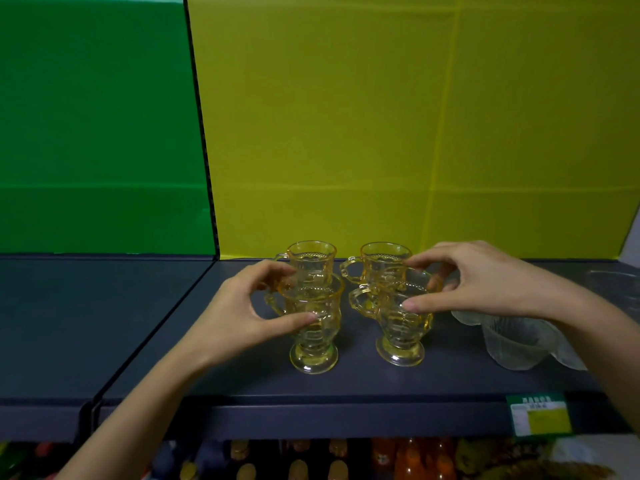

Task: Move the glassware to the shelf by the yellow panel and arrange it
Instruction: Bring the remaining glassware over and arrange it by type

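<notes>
Evidently the arranging is well on: four amber mugs stand upright on the shelf [242, 379] right before the yellow panel [381, 116], set two by two. The back-left mug [313, 259] and back-right mug [382, 261] stand near the panel; the front-left mug [313, 327] and front-right mug [401, 323] stand just ahead of them, toward 6 o'clock. All four handles point to 9 o'clock.

The left hand [239, 317] is curled around the front-left mug from its 9 o'clock side, thumb laid on the body, fingers arched over the handle and rim; the hold looks light rather than tight. The right hand [485, 282] comes from 3 o'clock, its thumb touching the front-right mug and its fingers reaching over the rim; whether those fingers also touch the back-right mug cannot be told.

Each hand is thus nearest its own front mug, and each mug's long axis is vertical. Any coming nudge is judged to run along the 12-to-6 line, to square the front pair with the back pair.

Counted: four mugs, and one frosted dish [519, 341] at 3 o'clock, partly hidden under the right wrist. One price tag [540, 415] is fixed to the shelf edge.
</notes>
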Demonstrator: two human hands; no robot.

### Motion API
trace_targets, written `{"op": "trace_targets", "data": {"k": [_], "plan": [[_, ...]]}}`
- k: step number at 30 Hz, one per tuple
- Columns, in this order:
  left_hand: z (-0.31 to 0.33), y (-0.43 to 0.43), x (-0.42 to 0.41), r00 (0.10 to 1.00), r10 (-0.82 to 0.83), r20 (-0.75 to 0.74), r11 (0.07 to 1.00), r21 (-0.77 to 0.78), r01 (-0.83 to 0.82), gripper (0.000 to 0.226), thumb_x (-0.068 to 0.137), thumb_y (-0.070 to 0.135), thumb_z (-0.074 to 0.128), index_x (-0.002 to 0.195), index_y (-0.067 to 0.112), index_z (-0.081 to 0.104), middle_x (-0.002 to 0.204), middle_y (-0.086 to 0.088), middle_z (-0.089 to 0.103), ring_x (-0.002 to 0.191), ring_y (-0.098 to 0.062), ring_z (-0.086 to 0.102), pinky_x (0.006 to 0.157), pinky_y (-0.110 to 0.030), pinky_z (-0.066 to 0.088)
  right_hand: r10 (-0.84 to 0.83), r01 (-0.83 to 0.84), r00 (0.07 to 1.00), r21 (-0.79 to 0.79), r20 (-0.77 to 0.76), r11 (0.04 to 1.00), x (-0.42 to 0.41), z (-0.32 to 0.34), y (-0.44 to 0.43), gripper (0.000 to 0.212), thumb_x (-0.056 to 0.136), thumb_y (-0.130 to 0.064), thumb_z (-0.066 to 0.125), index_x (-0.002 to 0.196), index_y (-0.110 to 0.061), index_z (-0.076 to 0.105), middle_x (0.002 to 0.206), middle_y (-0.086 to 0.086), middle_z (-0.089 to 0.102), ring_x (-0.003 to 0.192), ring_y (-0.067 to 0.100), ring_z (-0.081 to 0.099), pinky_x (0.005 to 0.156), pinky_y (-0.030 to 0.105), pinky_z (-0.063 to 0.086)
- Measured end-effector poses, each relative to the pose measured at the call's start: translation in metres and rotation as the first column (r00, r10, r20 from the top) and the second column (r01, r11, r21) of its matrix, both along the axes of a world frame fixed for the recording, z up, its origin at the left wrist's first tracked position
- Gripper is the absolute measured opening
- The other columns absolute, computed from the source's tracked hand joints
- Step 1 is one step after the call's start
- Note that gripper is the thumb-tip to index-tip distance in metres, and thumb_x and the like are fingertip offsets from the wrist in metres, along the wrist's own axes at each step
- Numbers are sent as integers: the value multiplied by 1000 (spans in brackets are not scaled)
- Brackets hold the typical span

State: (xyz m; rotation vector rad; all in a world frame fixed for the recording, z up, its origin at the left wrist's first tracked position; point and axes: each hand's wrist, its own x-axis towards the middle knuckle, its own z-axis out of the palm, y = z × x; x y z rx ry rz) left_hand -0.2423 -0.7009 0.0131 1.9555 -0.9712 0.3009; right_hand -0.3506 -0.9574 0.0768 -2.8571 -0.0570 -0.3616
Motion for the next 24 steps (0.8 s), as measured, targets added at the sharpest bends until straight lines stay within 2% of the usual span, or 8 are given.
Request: {"op": "trace_targets", "data": {"k": [5, 10, 14, 18, 21, 24], "plan": [[0, -6, 3, 997, 64, 32, 998, -14, -63, 69, 49, 61, 68, 107, 25, 59, 100, 15, 62, 94, 5, 54, 78, -3, 39, -10, 8, 999, 74, 35, 997, 0, -5, 1, 99, 38, -80, 53, 119, -24, 60, 106, -7, 63, 89, 5, 61, 83, 33, 52], [3, -5, 6, 999, 37, 20, 999, -9, -37, 66, 49, 60, 68, 105, 28, 59, 100, 14, 62, 94, 3, 54, 81, -9, 41, -32, 22, 997, 117, 76, 993, 2, -9, 4, 93, 39, -77, 56, 115, -23, 62, 105, -4, 63, 88, 8, 62, 83, 35, 52], [2, -7, 7, 999, 23, 34, 1000, -6, -23, 66, 49, 60, 68, 106, 26, 58, 100, 15, 61, 93, 6, 53, 77, -3, 39, -54, 41, 993, 116, 106, 992, 5, -13, 3, 93, 40, -78, 56, 115, -24, 62, 102, -3, 63, 88, 11, 61, 82, 37, 52], [4, -8, 5, 998, 38, 42, 999, 33, -39, 69, 49, 60, 66, 107, 24, 58, 102, 13, 61, 95, 4, 54, 81, -8, 41, -48, 32, 989, 118, 136, 992, 4, -17, 5, 96, 40, -78, 54, 117, -22, 60, 103, -5, 61, 86, 9, 60, 83, 36, 52], [10, -10, -3, 982, 118, 148, 992, 27, -123, 69, 54, 62, 68, 110, 23, 56, 108, 7, 59, 103, -8, 53, 92, -23, 39, -35, 19, 989, 110, 143, 994, -8, -11, -7, 98, 40, -78, 54, 122, -25, 55, 112, -12, 57, 91, 3, 59, 83, 29, 53], [25, -19, -25, 956, 129, 264, 991, -55, -119, 61, 63, 62, 63, 110, 22, 57, 107, 8, 59, 102, -5, 52, 91, -22, 40, -57, 28, 985, 178, 162, 984, -29, 6, -40, 85, 43, -74, 56, 118, -32, 55, 108, -21, 59, 91, -5, 59, 78, 17, 53]]}}
